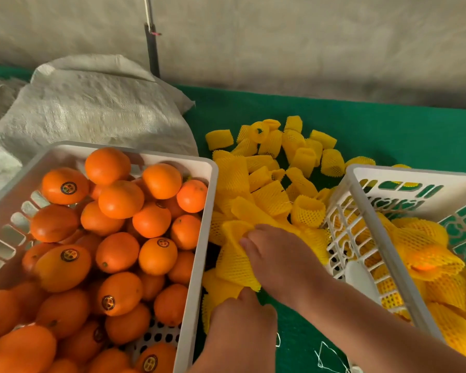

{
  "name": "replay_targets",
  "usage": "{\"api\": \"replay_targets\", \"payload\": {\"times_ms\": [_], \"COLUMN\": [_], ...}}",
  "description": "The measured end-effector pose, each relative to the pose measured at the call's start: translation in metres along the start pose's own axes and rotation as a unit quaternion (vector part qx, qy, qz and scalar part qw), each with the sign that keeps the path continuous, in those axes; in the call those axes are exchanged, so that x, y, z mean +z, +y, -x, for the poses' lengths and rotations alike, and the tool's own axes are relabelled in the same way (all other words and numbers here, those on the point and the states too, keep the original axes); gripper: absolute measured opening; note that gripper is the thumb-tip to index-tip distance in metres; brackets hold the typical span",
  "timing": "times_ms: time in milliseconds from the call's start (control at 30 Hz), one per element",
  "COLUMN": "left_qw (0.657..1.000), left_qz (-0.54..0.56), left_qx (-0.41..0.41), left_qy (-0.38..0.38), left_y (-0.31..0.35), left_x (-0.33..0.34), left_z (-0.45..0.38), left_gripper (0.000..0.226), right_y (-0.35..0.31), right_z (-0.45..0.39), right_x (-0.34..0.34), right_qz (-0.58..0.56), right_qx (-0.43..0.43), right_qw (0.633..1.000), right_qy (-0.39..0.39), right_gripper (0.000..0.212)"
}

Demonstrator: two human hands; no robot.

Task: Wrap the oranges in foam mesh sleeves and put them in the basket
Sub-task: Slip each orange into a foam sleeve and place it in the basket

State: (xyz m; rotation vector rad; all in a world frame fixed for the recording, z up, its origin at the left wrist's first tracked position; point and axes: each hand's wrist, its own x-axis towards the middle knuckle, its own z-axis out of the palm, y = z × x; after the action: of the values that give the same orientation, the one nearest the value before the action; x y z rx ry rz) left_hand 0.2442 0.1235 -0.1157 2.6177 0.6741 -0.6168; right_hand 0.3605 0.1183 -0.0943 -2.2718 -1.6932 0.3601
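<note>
Both hands (275, 261) (242, 316) pinched one sleeve (236, 261) between crates; spread mouth wide before taking orange (121, 199).

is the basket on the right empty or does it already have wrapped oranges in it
Not empty. The right basket already holds oranges in yellow foam sleeves; orange peel shows through one sleeve's open end. How many cannot be told.

Oranges (118, 200) in L crate (197, 265); sleeves (269, 168) between; basket (361, 200) R.
</note>
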Motion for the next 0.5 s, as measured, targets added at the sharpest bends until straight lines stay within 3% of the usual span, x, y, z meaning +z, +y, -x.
{"api": "replay_targets", "payload": {"times_ms": [33, 133, 233, 333, 400, 500], "left_qw": [0.998, 0.999, 1.0, 0.996, 0.989, 0.981], "left_qz": [0.007, -0.028, 0.011, 0.049, 0.081, 0.098], "left_qx": [-0.06, -0.006, -0.008, 0.002, 0.005, -0.003], "left_qy": [-0.032, -0.046, -0.022, 0.072, 0.122, 0.166], "left_y": [-0.005, 0.005, 0.003, 0.007, 0.009, 0.015], "left_x": [-0.006, -0.013, -0.02, -0.023, -0.025, -0.026], "left_z": [0.01, 0.01, 0.015, 0.023, 0.027, 0.031], "left_gripper": [0.028, 0.04, 0.061, 0.074, 0.08, 0.083], "right_y": [0.012, 0.046, 0.062, 0.062, 0.06, 0.059], "right_z": [0.01, 0.041, 0.059, 0.059, 0.056, 0.056], "right_x": [-0.011, -0.036, -0.04, -0.029, -0.026, -0.028], "right_qz": [-0.002, 0.0, 0.001, -0.021, -0.041, -0.049], "right_qx": [0.001, 0.005, 0.029, 0.029, 0.012, -0.016], "right_qw": [1.0, 0.997, 0.996, 0.999, 0.999, 0.999], "right_qy": [0.015, 0.08, 0.079, 0.017, 0.02, 0.017], "right_gripper": [0.045, 0.049, 0.051, 0.029, 0.015, 0.021]}}
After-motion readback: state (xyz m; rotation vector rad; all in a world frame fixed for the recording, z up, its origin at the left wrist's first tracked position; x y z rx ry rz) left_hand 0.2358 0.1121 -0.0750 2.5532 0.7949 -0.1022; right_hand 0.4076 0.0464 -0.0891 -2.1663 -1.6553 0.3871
